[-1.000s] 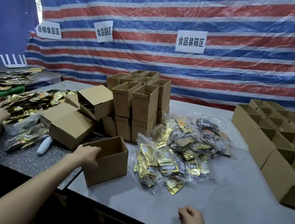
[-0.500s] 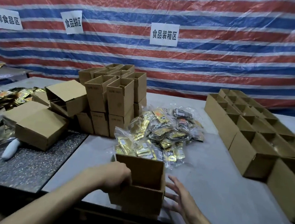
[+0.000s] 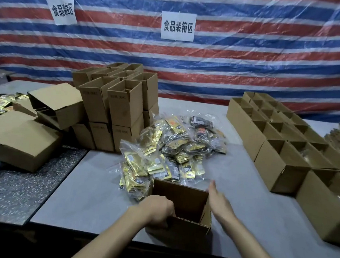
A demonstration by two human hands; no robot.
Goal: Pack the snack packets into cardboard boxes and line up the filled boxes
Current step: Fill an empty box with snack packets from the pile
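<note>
Left hand gripping the open box by its near rim, right hand flat-fingered beside it, snack packets just behind.

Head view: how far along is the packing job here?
Done: a row of open boxes lined up on the right, some showing packets inside. In hand: left hand grips an empty-looking box; right hand, open, is beside it. Left: the snack packet pile and stacked empty boxes.

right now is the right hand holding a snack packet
No, the right hand is open and empty, just beside the right wall of the box.
</note>
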